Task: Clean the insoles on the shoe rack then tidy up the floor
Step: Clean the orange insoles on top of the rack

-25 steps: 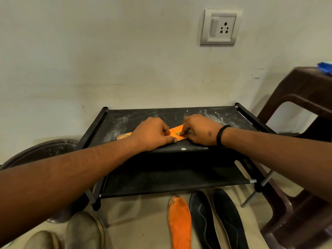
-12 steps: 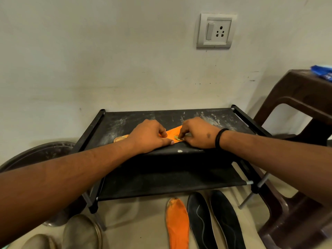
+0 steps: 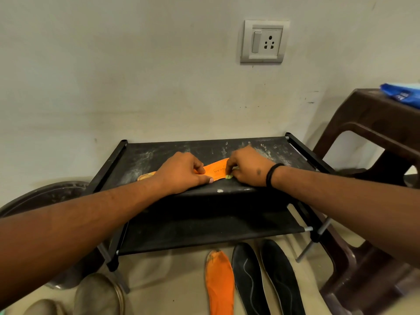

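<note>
Floor, nearest me: second orange insole [image 3: 219, 283] and two black insoles [image 3: 265, 279], toes pointing toward the rack, not yet handled. Shoes [image 3: 97, 296] at lower left.

Shoe rack [image 3: 302, 148], top shelf dusty: orange insole [image 3: 216, 170] lies flat, long axis left to right, running under both my hands. Left hand [image 3: 181, 172] presses the toe half down, fingers curled onto it, forearm reaching in from lower left. Right hand [image 3: 248, 167] at the heel end, fingers narrowed to a pinch on something small and green [image 3: 229, 176], probably a scrubber; can't tell. Wrist band [image 3: 271, 173] on. My guess: strokes run lengthwise toward the left hand.

Beyond: wall socket [image 3: 263, 41], brown stool [image 3: 372, 123] right.
</note>
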Tool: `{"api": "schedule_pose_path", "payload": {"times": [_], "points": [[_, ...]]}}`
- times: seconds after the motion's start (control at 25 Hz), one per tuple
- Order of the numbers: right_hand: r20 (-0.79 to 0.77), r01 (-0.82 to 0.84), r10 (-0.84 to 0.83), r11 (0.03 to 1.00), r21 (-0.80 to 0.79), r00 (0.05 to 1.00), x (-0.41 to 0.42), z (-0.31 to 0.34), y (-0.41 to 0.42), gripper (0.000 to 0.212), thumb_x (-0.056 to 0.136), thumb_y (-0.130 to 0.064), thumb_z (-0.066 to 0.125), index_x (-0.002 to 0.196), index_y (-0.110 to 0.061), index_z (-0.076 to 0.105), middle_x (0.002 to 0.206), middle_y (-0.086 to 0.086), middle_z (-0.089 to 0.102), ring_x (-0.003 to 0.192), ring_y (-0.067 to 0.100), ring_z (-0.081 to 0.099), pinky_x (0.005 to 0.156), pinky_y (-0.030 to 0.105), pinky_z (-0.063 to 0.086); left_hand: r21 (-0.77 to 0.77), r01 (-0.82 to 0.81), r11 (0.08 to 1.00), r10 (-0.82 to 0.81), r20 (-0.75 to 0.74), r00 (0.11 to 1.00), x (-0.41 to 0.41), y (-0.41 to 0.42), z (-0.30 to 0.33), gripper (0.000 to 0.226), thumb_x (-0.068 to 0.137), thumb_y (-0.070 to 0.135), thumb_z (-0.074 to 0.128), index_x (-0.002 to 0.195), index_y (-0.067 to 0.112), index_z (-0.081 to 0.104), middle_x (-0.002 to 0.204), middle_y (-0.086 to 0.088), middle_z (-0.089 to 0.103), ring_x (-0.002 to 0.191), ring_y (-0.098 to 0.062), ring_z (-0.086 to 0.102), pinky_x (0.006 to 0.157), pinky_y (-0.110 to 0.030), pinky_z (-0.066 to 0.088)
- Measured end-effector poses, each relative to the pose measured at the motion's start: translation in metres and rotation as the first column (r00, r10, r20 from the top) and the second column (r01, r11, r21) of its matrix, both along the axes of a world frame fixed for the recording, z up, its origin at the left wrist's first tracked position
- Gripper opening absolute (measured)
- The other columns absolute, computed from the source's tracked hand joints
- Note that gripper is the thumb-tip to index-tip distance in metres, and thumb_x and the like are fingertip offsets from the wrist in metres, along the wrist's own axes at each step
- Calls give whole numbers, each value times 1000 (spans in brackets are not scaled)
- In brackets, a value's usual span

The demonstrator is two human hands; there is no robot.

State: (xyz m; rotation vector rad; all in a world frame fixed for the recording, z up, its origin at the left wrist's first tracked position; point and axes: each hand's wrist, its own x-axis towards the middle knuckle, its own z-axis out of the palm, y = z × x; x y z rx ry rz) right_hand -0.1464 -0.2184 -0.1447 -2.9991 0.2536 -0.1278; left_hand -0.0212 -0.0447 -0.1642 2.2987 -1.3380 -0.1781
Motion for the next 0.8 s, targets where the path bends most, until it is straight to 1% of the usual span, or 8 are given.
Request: {"api": "schedule_pose_path", "payload": {"times": [0.08, 0.2, 0.28, 0.4, 0.52, 0.56, 0.68, 0.8], "points": [[-19, -45, 45, 999, -16, 999, 0, -3, 2, 26, 88, -4, 57, 104, -12, 76, 107, 7, 72, 99, 23, 65, 91, 31, 51, -4, -3, 1000, 3, 3, 1000, -1, -1, 1, 31, 80, 47, 78, 97, 20, 80, 120, 2, 73, 102, -10, 67, 93, -42, 56], [-38, 130, -132, 990, -55, 991, 4, -1, -19, 27, 87, -1, 57, 103, -11, 76, 104, 10, 73, 99, 27, 65, 92, 37, 53, 8, -8, 1000, 8, -10, 1000, -1, -1, 1, 32, 80, 48, 78, 97, 21, 80, 119, 2, 73, 101, -10, 67, 93, -41, 57], [11, 198, -198, 979, -46, 980, 5, -1, -25, 27, 84, 0, 57, 99, -11, 77, 101, 11, 73, 97, 29, 66, 89, 39, 54, 5, -10, 1000, 10, -11, 1000, -1, 0, 1, 32, 81, 49, 78, 96, 21, 80, 119, 2, 73, 100, -9, 67, 93, -41, 57], [40, 73, -72, 997, -19, 997, 9, -3, 4, 27, 86, -5, 57, 104, -11, 76, 108, 8, 72, 102, 25, 65, 94, 36, 52, -8, -14, 1000, 14, -7, 1000, 0, 1, 0, 28, 79, 48, 78, 92, 23, 81, 114, 3, 75, 98, -10, 68, 91, -42, 57], [58, -76, 76, 997, -2, 995, 4, -2, 29, 26, 87, -11, 56, 101, -12, 77, 99, 7, 73, 91, 22, 66, 86, 34, 54, -7, 8, 1000, -8, 2, 1000, 2, 3, -1, 32, 75, 57, 73, 86, 27, 81, 105, 6, 76, 93, -12, 70, 86, -43, 58], [51, -64, 65, 998, -6, 997, 3, -2, 25, 24, 88, -13, 57, 101, -12, 77, 97, 6, 74, 89, 22, 66, 84, 33, 54, 4, 17, 1000, -17, 8, 1000, 2, 4, 0, 31, 78, 55, 70, 86, 27, 81, 106, 6, 76, 94, -13, 70, 86, -43, 57], [5, 72, -72, 994, -86, 997, 8, -6, 4, 20, 88, -13, 59, 98, -9, 77, 98, 11, 73, 89, 28, 66, 83, 36, 54, 21, 50, 999, -51, 27, 998, 4, 2, 0, 22, 93, 33, 66, 99, 18, 81, 116, 1, 74, 101, -18, 69, 93, -43, 55], [-8, 158, -159, 984, -88, 987, 18, -5, 0, 20, 86, -7, 57, 95, -5, 74, 98, 17, 71, 88, 32, 66, 81, 37, 55, 39, 98, 994, -99, 21, 995, 9, 2, 0, 22, 96, 25, 63, 105, 13, 79, 118, -1, 73, 105, -19, 67, 97, -43, 53]]}}
